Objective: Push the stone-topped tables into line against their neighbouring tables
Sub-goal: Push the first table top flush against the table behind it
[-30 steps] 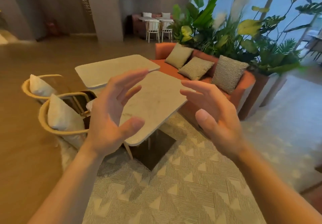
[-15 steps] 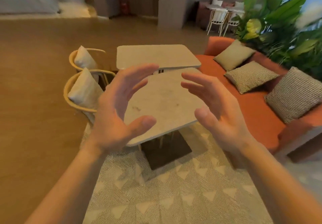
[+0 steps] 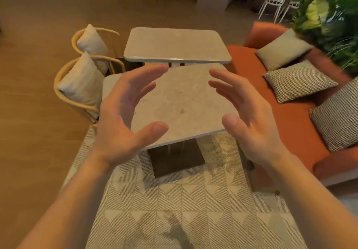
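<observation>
Two stone-topped tables stand ahead of me. The near table (image 3: 180,101) is skewed, its top turned at an angle on a dark square base (image 3: 178,159). The far table (image 3: 177,44) sits square behind it, and their edges almost meet at the right. My left hand (image 3: 124,117) and my right hand (image 3: 249,117) are raised in front of the near table, palms facing each other, fingers spread. Neither hand touches the tabletop and both hold nothing.
Two rattan chairs with pale cushions (image 3: 81,86) stand at the tables' left. An orange sofa (image 3: 290,120) with several patterned cushions runs along the right, plants (image 3: 333,16) behind it. A patterned rug (image 3: 174,210) lies underfoot; wood floor (image 3: 38,113) spreads to the left.
My view has swung left and drawn closer, so the tables now sit centred ahead. Both hands stay raised and spread, and have moved a little further apart.
</observation>
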### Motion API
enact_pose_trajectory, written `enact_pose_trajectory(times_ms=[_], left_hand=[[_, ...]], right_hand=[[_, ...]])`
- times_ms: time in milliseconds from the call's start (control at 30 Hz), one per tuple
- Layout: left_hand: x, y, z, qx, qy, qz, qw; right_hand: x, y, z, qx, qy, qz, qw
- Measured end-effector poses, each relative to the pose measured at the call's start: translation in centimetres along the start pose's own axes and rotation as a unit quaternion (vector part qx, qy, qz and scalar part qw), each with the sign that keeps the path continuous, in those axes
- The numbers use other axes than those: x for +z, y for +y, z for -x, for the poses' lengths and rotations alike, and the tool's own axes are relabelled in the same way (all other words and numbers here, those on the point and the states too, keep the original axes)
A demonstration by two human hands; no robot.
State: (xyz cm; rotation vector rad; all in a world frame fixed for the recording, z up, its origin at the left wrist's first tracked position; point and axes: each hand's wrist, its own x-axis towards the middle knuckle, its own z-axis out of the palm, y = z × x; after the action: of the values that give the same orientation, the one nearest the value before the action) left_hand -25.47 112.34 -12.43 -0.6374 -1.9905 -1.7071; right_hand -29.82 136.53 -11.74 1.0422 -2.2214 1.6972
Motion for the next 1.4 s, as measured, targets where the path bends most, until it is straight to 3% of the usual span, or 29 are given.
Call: enact_pose_trajectory(times_ms=[233, 500, 767, 933, 1067, 1133, 1233, 1267, 1400], left_hand=[[6.8, -1.7, 1.1, -0.022, 0.023, -0.073, 0.997], [10.9, -8.0, 3.6, -0.087, 0.059, -0.116, 0.988], [10.7, -23.8, 4.5, -0.113, 0.086, -0.167, 0.976], [10.3, -35.3, 5.4, -0.195, 0.099, -0.178, 0.96], [8.9, -41.8, 6.2, -0.247, 0.083, -0.218, 0.941], [7.4, -43.9, 6.9, -0.263, 0.02, -0.342, 0.902], [6.2, -45.1, 7.7, -0.28, -0.117, -0.538, 0.786], [6.1, -45.1, 7.9, -0.275, -0.137, -0.568, 0.763], [6.5, -45.1, 8.1, -0.257, -0.156, -0.615, 0.729]], right_hand=[[-4.9, 6.3, 2.0, -0.015, -0.041, -0.043, 0.998], [-4.3, 15.0, 2.9, -0.005, -0.052, -0.019, 0.998], [0.3, 28.4, 1.8, 0.041, -0.064, -0.001, 0.997], [4.6, 38.6, 2.1, 0.125, -0.078, -0.001, 0.989], [6.3, 44.9, 1.8, 0.144, -0.126, 0.075, 0.979], [6.6, 46.9, 1.5, 0.11, -0.175, 0.172, 0.963], [6.6, 48.9, 0.7, 0.015, -0.231, 0.346, 0.909], [6.5, 49.3, 0.4, -0.009, -0.242, 0.381, 0.892], [6.0, 49.9, -0.1, -0.014, -0.282, 0.458, 0.843]])
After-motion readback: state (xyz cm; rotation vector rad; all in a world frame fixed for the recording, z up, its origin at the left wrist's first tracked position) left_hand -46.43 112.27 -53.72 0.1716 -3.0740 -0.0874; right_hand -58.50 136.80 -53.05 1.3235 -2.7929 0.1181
